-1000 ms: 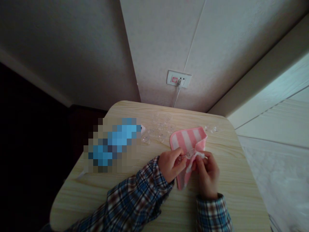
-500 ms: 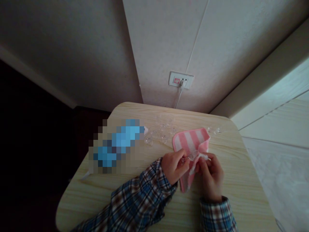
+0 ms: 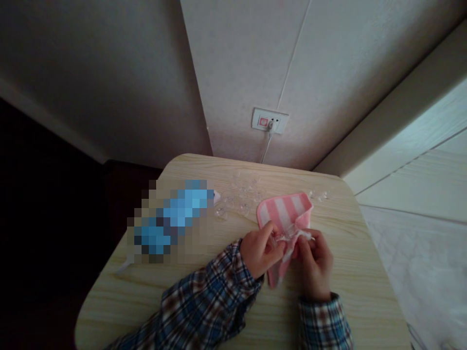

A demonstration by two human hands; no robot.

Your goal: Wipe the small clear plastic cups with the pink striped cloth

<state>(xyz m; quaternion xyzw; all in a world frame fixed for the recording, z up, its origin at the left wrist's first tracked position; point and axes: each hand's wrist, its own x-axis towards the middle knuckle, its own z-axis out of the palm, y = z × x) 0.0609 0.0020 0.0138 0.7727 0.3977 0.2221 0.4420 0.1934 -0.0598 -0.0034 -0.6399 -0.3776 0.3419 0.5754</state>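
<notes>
A pink-and-white striped cloth (image 3: 283, 208) lies on the table, its right side folded up between my hands. My left hand (image 3: 260, 249) pinches a small clear plastic piece (image 3: 290, 232), shaped like a suction cup, against the cloth. My right hand (image 3: 316, 262) grips a bunched edge of the cloth between thumb and fingers. The fingers partly hide the clear piece, so its full shape does not show. Beyond the cloth lie several similar clear plastic pieces (image 3: 243, 209), with a few more to its right.
The wood-grain table (image 3: 365, 272) has rounded corners. On its left lies a blurred-out blue object (image 3: 182, 209), with a white end near the clear pieces. A wall socket (image 3: 270, 120) with a plugged-in cord is behind the table. A pale cabinet (image 3: 419, 170) stands at the right.
The view has shifted slightly, moving everything a little left. The clear piece shows a bit more between my hands; both hands keep their hold.
</notes>
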